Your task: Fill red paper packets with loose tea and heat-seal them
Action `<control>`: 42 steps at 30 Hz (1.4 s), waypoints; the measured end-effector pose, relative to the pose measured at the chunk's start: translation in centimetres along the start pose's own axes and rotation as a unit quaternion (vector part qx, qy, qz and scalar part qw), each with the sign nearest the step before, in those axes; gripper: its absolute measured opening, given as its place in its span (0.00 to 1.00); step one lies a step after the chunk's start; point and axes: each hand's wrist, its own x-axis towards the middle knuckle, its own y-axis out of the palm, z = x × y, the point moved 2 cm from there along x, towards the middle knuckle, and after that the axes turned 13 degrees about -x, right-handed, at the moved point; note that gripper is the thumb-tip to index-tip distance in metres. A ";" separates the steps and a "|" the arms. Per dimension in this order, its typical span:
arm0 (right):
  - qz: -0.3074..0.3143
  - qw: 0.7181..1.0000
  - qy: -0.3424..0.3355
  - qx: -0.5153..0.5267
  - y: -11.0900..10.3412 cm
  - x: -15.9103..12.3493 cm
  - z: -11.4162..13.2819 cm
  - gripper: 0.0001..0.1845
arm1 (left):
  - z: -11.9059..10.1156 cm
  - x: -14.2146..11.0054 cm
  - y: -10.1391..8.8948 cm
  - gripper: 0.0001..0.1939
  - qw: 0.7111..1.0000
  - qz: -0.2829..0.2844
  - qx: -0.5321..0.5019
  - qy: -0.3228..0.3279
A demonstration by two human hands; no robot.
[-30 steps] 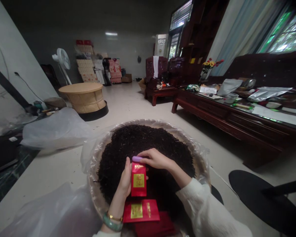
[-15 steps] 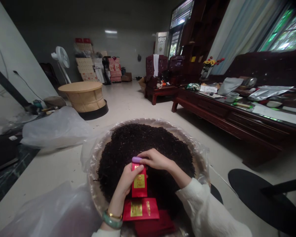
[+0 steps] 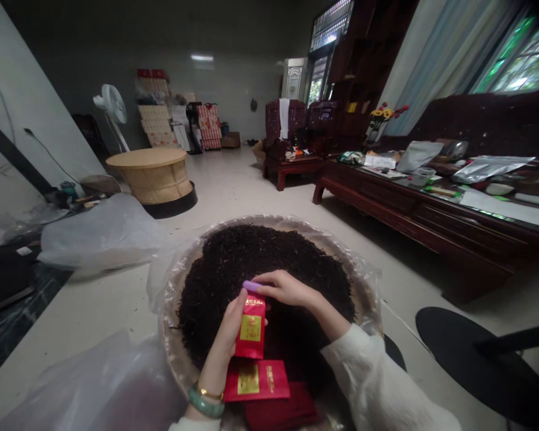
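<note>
The left hand (image 3: 229, 326) has its grip closed around a small red packet (image 3: 250, 328), thumb up along its side. The right hand (image 3: 287, 288) pinches a purple thing (image 3: 253, 287) at the top end of that packet. Both hands are over the near half of a big round basket (image 3: 174, 350), which is lined with clear plastic and full of dark, dry leaves (image 3: 260, 251). Another red packet (image 3: 269, 379) lies flat by the basket's near edge, just below the held one. More dark red packets (image 3: 281, 407) lie beside it, closer to the person.

Red packets (image 3: 250, 350): gold characters (image 3: 253, 303), too blurred to read.
</note>
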 end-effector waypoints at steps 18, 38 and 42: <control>-0.113 0.978 0.000 -0.173 2.1 1.2 0.2 0.09 | 0.3 -0.6 0.2 0.33 0.998 0.012 -0.003 -0.059; -0.077 0.983 0.088 0.143 2.9 -0.3 -0.6 0.21 | -0.8 -1.2 -0.2 0.33 0.994 0.077 -0.025 -0.068; -0.198 0.964 0.112 0.137 0.6 -1.0 0.1 0.20 | -0.9 -0.8 -1.3 0.34 0.994 0.062 -0.082 -0.041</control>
